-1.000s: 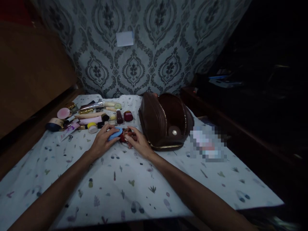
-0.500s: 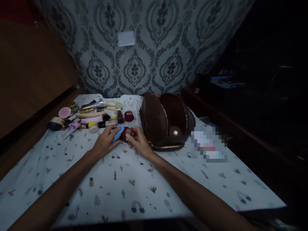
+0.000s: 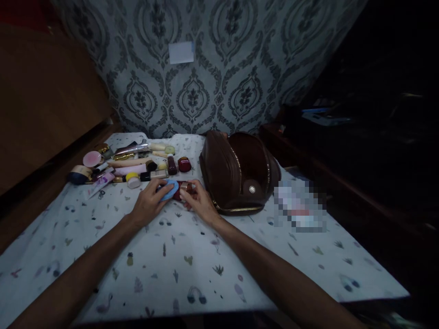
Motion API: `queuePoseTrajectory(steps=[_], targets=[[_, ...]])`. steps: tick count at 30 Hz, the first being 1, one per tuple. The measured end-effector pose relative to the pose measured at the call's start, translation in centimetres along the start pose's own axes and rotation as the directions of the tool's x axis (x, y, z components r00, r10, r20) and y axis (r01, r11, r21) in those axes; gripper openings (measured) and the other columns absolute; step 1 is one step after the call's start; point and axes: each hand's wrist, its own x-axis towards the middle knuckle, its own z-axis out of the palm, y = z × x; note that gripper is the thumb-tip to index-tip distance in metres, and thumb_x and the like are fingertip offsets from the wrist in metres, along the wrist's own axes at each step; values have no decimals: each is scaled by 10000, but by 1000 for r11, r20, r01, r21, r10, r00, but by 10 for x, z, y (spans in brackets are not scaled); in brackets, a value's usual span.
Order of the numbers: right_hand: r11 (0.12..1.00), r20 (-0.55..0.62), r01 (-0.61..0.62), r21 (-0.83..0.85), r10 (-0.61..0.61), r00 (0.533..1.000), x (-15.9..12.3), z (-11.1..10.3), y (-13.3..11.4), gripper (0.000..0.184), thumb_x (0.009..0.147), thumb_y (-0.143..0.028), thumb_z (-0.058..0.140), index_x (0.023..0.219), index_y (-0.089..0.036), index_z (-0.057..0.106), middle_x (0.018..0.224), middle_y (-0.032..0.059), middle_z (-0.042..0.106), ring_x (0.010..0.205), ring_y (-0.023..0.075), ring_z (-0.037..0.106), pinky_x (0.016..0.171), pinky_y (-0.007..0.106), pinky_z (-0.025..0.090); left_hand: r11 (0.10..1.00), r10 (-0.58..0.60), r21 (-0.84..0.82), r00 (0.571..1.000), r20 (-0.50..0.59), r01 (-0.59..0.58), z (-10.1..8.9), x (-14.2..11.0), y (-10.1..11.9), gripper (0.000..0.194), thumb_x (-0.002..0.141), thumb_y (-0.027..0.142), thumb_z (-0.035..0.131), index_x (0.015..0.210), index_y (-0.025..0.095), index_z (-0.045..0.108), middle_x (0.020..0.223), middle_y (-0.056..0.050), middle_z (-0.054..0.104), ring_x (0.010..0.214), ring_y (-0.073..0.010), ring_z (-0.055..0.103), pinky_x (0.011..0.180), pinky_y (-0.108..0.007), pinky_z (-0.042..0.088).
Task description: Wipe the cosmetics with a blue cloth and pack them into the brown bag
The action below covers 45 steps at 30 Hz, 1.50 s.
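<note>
My left hand (image 3: pixel 147 202) is closed round a blue, soft-looking pad or cloth (image 3: pixel 169 190). It presses this against a small dark red container (image 3: pixel 178 192). My right hand (image 3: pixel 201 203) grips the container's shiny copper-coloured end (image 3: pixel 185 187) between thumb and fingers. The container lies on its side, partly hidden by both hands. Just right of my right hand stands a brown cosmetic bag (image 3: pixel 221 183), its gold zip undone. Beyond my left hand are a white jar with a yellow lid (image 3: pixel 133 179) and a beige bottle with a black cap (image 3: pixel 158 175).
Several cosmetics lie at the back left, among them a pink compact (image 3: pixel 92 159), a lilac tube (image 3: pixel 99 183) and a dark red jar (image 3: pixel 184 164). A blurred-out item (image 3: pixel 300 208) is right of the bag. The printed white cloth (image 3: pixel 164 283) covers the table up to the patterned wall.
The blue pad has shifted slightly over the dark red container and covers its side a little differently. Both hands keep their hold; the view has tilted very slightly.
</note>
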Motion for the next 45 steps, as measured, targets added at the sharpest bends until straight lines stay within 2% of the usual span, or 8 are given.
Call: queuePoseTrajectory(steps=[5, 11, 23, 28, 33, 36, 40, 45], targets=[[1000, 26, -7, 6, 7, 1000, -3, -1, -1, 425, 845, -520, 647, 1121, -243, 478, 910, 0, 646, 637, 129, 622, 517, 243, 507, 996, -53, -74, 999, -3, 53, -1, 2, 1, 243, 963, 220, 550, 1196, 212, 619, 1082, -95, 595, 992, -220, 596, 823, -353, 544], [990, -28, 124, -69, -126, 992, -1, -3, 3, 536, 807, -407, 707, 1261, -229, 485, 1052, 57, 638, 785, 156, 634, 607, 263, 528, 984, -114, -136, 993, 26, 117, 1, 0, 0, 293, 960, 198, 547, 1247, 208, 606, 1132, -101, 569, 1044, -217, 593, 882, -358, 540], [993, -33, -34, -113, 31, 999, -1, 0, -1, 420, 890, -559, 561, 1127, -230, 452, 772, -23, 619, 505, 114, 567, 448, 234, 458, 999, 39, 4, 999, 31, -39, -5, 2, 1, 350, 945, 161, 529, 1288, 194, 585, 1144, -144, 588, 1040, -260, 581, 805, -378, 541], [994, -36, -2, -107, -2, 999, -2, -2, 2, 431, 884, -545, 577, 1141, -214, 475, 876, 23, 633, 629, 148, 619, 528, 274, 521, 1000, 23, -20, 999, 40, -22, -6, 3, 3, 363, 939, 138, 535, 1294, 210, 565, 1142, -133, 583, 1044, -251, 575, 815, -376, 541], [989, -38, 104, -108, -108, 993, -1, -4, 7, 570, 847, -476, 657, 1329, -247, 456, 1048, 57, 635, 800, 169, 654, 658, 297, 562, 999, -13, -44, 999, 34, 14, -4, 1, 2, 396, 948, 144, 516, 1332, 239, 538, 1154, -120, 571, 1062, -243, 573, 836, -379, 543], [992, -13, 71, -100, -73, 997, -1, -4, 4, 547, 869, -500, 622, 1324, -238, 465, 966, 45, 649, 687, 157, 648, 567, 276, 540, 1000, 3, -11, 1000, 12, -3, -3, 1, 2, 383, 953, 155, 513, 1324, 245, 544, 1135, -113, 580, 1043, -240, 574, 822, -375, 542], [994, 7, -17, -106, 18, 1000, -2, -3, -2, 492, 905, -556, 558, 1257, -220, 482, 679, -30, 609, 465, 121, 562, 420, 225, 440, 998, 44, 40, 999, -10, -44, -4, 1, 3, 361, 949, 171, 533, 1301, 241, 573, 1128, -118, 601, 1025, -244, 578, 814, -373, 535], [998, -48, -62, -24, 61, 997, 1, 0, -1, 518, 873, -647, 562, 1166, -224, 502, 623, -47, 595, 435, 117, 566, 397, 215, 430, 989, 123, 84, 992, -7, -122, -7, 3, 5, 366, 926, 148, 563, 1284, 218, 587, 1137, -129, 602, 1035, -250, 580, 814, -367, 545]])
